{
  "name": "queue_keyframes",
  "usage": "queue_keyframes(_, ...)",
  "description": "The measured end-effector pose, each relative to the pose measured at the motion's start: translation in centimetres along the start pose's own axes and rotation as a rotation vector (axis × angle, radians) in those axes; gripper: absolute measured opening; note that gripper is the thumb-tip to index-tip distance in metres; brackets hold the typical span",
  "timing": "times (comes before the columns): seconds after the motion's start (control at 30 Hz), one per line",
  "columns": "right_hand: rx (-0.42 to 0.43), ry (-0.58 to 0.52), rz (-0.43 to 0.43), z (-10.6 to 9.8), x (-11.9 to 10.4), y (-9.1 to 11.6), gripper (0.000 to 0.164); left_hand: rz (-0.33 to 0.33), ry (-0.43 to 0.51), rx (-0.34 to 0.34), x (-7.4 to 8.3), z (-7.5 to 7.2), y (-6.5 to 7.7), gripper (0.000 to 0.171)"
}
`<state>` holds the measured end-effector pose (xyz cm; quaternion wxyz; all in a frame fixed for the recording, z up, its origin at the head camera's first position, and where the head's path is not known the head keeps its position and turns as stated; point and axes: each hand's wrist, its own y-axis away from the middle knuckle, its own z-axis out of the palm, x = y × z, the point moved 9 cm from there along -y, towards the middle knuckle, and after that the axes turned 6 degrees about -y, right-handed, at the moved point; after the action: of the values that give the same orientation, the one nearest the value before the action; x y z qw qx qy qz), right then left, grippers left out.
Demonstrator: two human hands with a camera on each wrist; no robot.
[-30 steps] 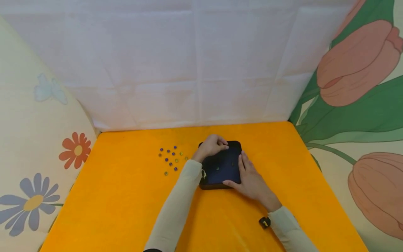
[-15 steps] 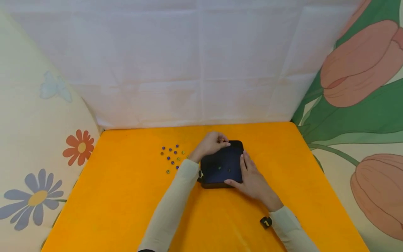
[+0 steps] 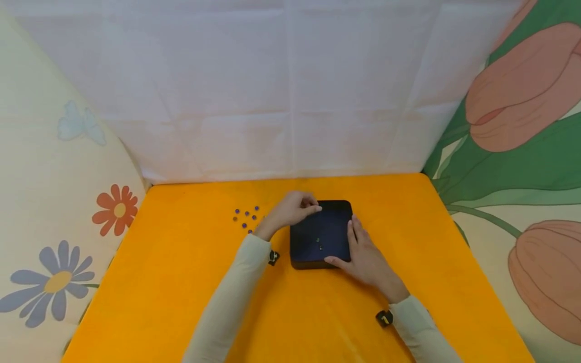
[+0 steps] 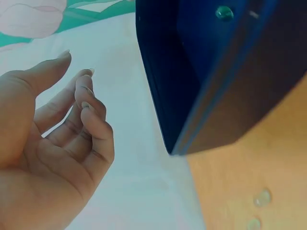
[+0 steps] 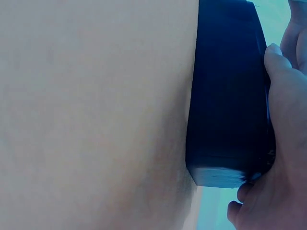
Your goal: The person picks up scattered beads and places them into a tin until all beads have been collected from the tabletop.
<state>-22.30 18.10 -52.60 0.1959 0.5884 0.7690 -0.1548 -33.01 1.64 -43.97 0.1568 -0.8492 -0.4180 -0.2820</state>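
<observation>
A black open box (image 3: pixel 310 264) with a dark blue inside sits on the orange table (image 3: pixel 181 282). Two small glass marbles (image 3: pixel 321 247) lie near each other on its floor; one looks green (image 4: pixel 224 13) in the left wrist view. My left hand (image 3: pixel 295 207) hovers at the box's far left corner, fingers loosely bent, with nothing seen between them. My right hand (image 3: pixel 367 259) holds the near right corner of the box, thumb at the front edge, fingers along the right side. In the right wrist view the box's outer wall (image 5: pixel 230 86) hides part of its fingers.
Several blue marbles (image 3: pixel 244 225) and an amber one (image 3: pixel 235 219) are scattered left of the box. My left forearm covers others; pale marbles (image 4: pixel 262 198) appear in the left wrist view. A white cloth (image 3: pixel 227 91) hangs behind the table, flowered cloths at both sides.
My left hand has drawn leftward from above the box, its forearm covering more loose marbles. One marble inside has rolled left and nearer the front, close to the other. My right hand stays put.
</observation>
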Motion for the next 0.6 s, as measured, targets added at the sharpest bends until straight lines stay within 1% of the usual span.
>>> queue_keyframes(0.07, -0.007, 0.0, 0.007, 0.1, 0.0, 0.0, 0.123, -0.011, 0.006, -0.005, -0.5, -0.3, 0.7, 0.029)
queue_keyframes(0.23, -0.017, -0.004, 0.019, 0.1, 0.2, 0.0, 0.123, -0.072, 0.025, -0.019, -2.0, -1.0, 2.3, 0.033)
queue_keyframes(0.4, -0.014, -0.009, 0.019, 0.1, 0.2, -0.1, 0.125, -0.135, 0.007, 0.008, -4.0, -1.8, 4.1, 0.035)
queue_keyframes(0.5, -0.014, -0.011, 0.021, 0.1, 0.3, -0.1, 0.126, -0.149, -0.01, 0.022, -4.9, -2.3, 5.3, 0.033)
queue_keyframes(0.6, -0.018, -0.016, 0.025, 0.2, 0.3, 0.0, 0.125, -0.161, -0.002, 0.035, -5.7, -2.9, 6.5, 0.027)
